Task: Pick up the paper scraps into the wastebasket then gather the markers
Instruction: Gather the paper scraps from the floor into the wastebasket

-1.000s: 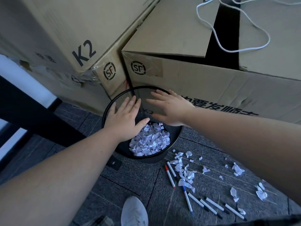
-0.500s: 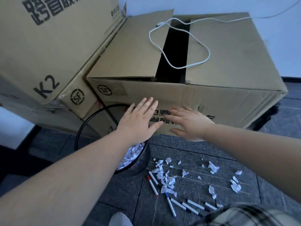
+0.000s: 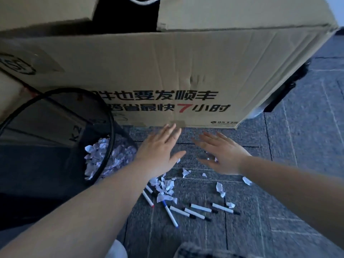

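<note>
Since leaving the wastebasket (image 3: pixel 109 116) | both hands (image 3: pixel 188 155) empty over scraps (image 3: pixel 163 187)

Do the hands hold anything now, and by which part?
Nothing is held: the left hand and right hand are open above the floor.

The big cardboard box (image 3: pixel 186 71) has all the readable stuff. Across its front face in heavy black characters: "也要发顺丰", with whatever comes before that hidden behind the wastebasket (image 3: pixel 55 131) rim. Line under it reads "跨省最快7小时", black except the 7, which is red. Down at the bottom right corner of that face there's small print, "95338", cut off a bit at the edge. Far left shows part of a round "SF" logo stamp. Through the wastebasket mesh you can make out "K2" turned sideways, on another carton (image 3: pixel 55 123) behind it.
</note>
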